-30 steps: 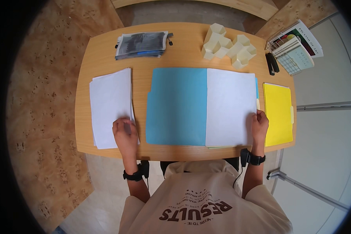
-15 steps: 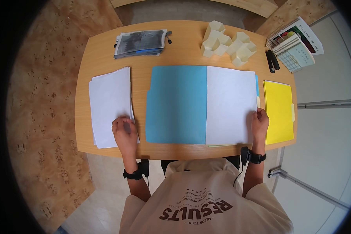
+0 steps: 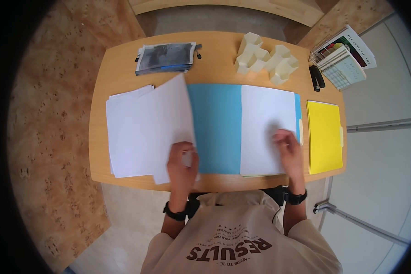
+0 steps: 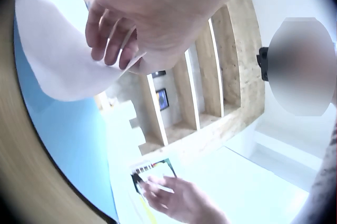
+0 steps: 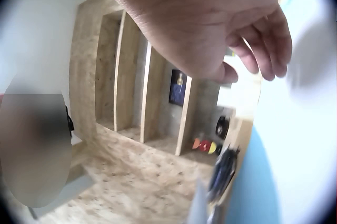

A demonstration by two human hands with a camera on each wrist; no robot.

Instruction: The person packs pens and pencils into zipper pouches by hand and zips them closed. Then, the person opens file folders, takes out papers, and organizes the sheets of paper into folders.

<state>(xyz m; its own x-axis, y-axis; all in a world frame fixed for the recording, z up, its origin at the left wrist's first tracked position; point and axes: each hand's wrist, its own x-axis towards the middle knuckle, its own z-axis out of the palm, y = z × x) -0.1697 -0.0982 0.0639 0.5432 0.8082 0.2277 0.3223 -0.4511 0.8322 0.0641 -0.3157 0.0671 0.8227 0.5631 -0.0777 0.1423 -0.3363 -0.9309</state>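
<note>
My left hand (image 3: 182,166) pinches the edge of a white paper sheet (image 3: 171,118) between thumb and fingers. In the left wrist view the lifted sheet (image 4: 58,50) curves over the blue. It overlaps a paper stack (image 3: 127,132) on the left and the blue folder (image 3: 218,132), which lies spread out mid-table. White paper (image 3: 262,109) covers the folder's right side. Above that paper hovers my right hand (image 3: 290,153), fingers loosely bent and nothing held; its shadow falls on the page. In the right wrist view, its thumb and fingers stand apart.
A yellow folder (image 3: 324,137) lies at the table's right. Along the back are zip pouches (image 3: 164,57), cream hexagonal holders (image 3: 265,59), a black stapler (image 3: 317,78) and a wire rack with books (image 3: 347,66). The table's front edge (image 3: 219,184) runs close to my body.
My left hand has carried a sheet from the left stack rightward, over the blue folder's left side. The right hand has left the folder's right edge and shifted left over the paper.
</note>
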